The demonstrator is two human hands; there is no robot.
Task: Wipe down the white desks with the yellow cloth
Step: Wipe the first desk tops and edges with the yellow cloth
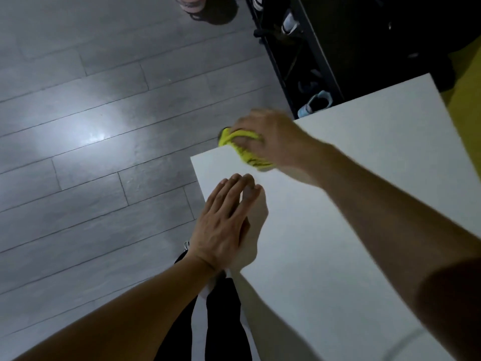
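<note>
The yellow cloth (243, 149) is gripped in the right hand (270, 138), fingers curled over it, at the far edge of the white counter (351, 204) near frame centre. The left hand (223, 225) is laid flat, fingers together, on the counter's left edge. Grey plank floor (91, 152) fills the left; a dark shoe rack (307, 61) is seen upper right.

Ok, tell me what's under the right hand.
The right hand presses the bunched yellow cloth on the white desk's far edge. The cloth's middle is covered by the palm.
</note>
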